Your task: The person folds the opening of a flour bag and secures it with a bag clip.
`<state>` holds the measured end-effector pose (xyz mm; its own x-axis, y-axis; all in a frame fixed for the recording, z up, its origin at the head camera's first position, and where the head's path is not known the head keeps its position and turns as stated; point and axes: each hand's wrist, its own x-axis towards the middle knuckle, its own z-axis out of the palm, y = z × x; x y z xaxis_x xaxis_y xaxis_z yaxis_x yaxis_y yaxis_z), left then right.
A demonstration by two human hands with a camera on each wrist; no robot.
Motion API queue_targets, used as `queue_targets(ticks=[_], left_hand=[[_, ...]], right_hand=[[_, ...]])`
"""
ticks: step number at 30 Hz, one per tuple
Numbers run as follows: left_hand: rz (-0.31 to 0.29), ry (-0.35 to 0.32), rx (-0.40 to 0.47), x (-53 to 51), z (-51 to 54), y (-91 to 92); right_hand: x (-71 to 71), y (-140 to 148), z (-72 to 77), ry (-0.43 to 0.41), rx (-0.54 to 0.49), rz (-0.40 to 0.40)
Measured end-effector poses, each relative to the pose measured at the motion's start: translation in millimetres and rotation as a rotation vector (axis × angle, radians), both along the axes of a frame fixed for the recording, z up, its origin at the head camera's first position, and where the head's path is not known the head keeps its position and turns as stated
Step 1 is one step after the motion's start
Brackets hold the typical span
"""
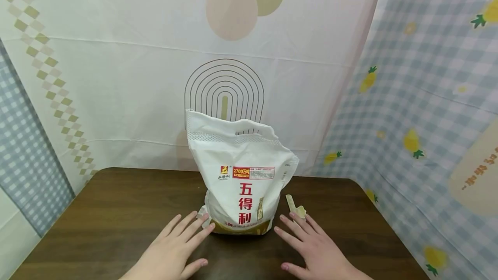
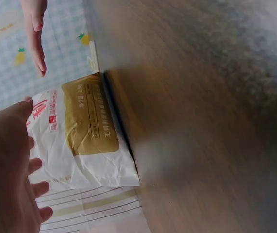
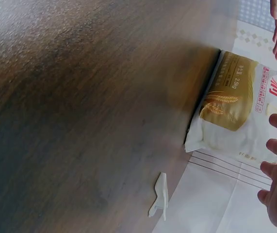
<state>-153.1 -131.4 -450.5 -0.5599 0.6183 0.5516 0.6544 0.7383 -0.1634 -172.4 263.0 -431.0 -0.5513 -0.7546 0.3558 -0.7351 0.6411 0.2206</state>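
A white bag with red characters and a gold base (image 1: 245, 176) stands upright on the table, its handle hole at the top. My left hand (image 1: 173, 247), fingers spread, is at the bag's lower left; whether its fingertips touch the bag I cannot tell. On the other side my right hand (image 1: 317, 247) is spread too, near the lower right corner and holding nothing. A small cream-coloured object (image 1: 296, 207) lies just beyond the right fingertips; the right wrist view shows this flat piece (image 3: 160, 196) on the table beside the bag (image 3: 230, 92). The left wrist view shows the bag's gold panel (image 2: 90, 116).
The dark wooden table (image 1: 136, 198) carries the bag and the small cream piece. Behind it hangs a white patterned cloth (image 1: 128, 98). Blue checked cloth with pineapples (image 1: 389, 141) hangs at the right, and more checked cloth (image 1: 29, 141) at the left.
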Motion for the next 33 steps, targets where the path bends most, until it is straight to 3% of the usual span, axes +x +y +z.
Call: queue_targets(ticks=[6,14,19,25,33], left_hand=[[-0.036,0.023,0.038,-0.2,3.3,2.7],[-0.037,0.012,0.057,1.4,10.6,6.6],[-0.029,-0.004,0.087,3.1,17.1,10.4],[-0.04,0.026,0.165,3.2,28.5,15.5],[0.021,-0.041,0.226,4.7,43.3,22.9]], right_hand=[[0.2,-1,-0.1,-0.027,-0.029,-0.01],[0.0,-5,1.0,-0.01,-0.103,0.022],[0.0,-7,-0.7,-0.094,-0.176,-0.044],[-2.3,-10,-1.1,-0.146,-0.259,-0.126],[-6.2,-15,4.7,-0.28,-0.411,-0.235]])
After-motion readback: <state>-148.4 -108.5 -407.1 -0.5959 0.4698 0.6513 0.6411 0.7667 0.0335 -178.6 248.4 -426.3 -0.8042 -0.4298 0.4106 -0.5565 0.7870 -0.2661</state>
